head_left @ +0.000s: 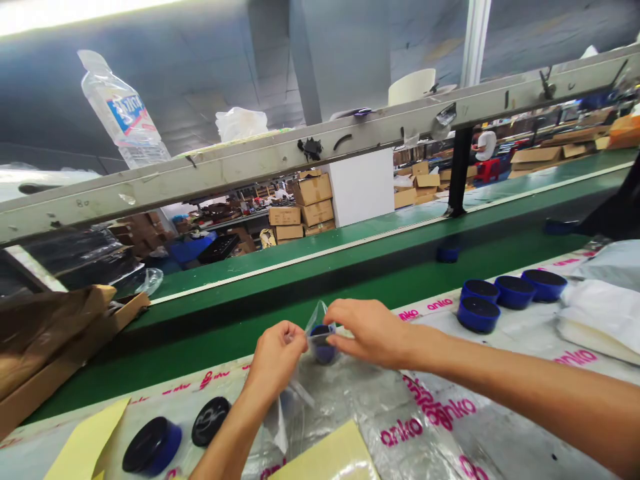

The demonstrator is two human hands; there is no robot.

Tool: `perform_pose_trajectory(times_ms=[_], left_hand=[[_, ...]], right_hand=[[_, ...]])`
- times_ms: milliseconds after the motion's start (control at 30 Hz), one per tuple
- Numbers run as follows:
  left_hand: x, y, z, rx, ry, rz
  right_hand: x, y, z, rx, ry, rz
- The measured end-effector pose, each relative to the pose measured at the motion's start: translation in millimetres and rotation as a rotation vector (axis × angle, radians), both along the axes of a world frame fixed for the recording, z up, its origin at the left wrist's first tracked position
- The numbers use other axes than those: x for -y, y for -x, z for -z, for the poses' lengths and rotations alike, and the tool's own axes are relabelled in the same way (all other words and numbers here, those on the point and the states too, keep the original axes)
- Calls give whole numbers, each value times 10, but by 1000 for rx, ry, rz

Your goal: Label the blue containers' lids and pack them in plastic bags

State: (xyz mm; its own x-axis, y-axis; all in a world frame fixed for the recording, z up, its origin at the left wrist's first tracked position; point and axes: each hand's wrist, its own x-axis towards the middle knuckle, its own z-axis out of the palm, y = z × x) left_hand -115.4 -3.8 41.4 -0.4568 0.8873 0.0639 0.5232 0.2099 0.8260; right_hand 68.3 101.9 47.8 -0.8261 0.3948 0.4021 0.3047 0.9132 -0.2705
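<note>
Near the middle of the view, a blue round container with a dark top [323,349] sits inside a clear plastic bag [316,320]. My left hand [280,352] pinches the bag's edge on the left side. My right hand [367,331] is closed on the bag from the right, its thumb and fingers at the container. Below my left hand hangs more clear plastic [290,417]. Two dark-topped round containers [153,447] lie to the left of my left forearm. A group of several blue containers [479,315] stands beyond my right forearm.
Yellow sheets [330,457] lie at the front edge. Behind the covered table [440,393] runs a green conveyor [240,333]. A cardboard box [65,360] is at left, white pouches [600,320] at right. A metal shelf [240,155] holds a bottle [123,113]. A person [485,143] sits far back.
</note>
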Motion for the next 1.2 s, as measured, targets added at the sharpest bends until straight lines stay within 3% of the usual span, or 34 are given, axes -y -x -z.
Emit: perform_pose_trajectory(times_ms=[167, 267, 333, 433, 533, 700, 800, 1000, 1133, 1200], left_hand=[[164, 60, -93, 249, -68, -63], [328, 71, -155, 556, -164, -41], [419, 68, -180, 650, -205, -5], [497, 38, -192, 684, -227, 22], [532, -6, -184, 665, -236, 26], [629, 78, -132, 410, -250, -140], [738, 215, -107, 404, -205, -181], [907, 348, -85, 498, -111, -164], [901, 397, -3, 493, -189, -280], [877, 416, 43, 477, -222, -315]], right_hand=[[38, 225, 172, 170, 1, -63], [44, 202, 56, 93, 57, -19], [130, 160, -86, -18, 129, 37], [370, 182, -254, -139, 268, 116], [575, 338, -276, -114, 387, 97], [556, 547, -242, -99, 583, -23], [446, 577, -310, -133, 504, -103], [320, 781, -338, -86, 93, -17], [505, 832, -199, -275, -153, 14], [656, 814, -124, -331, -118, -12]])
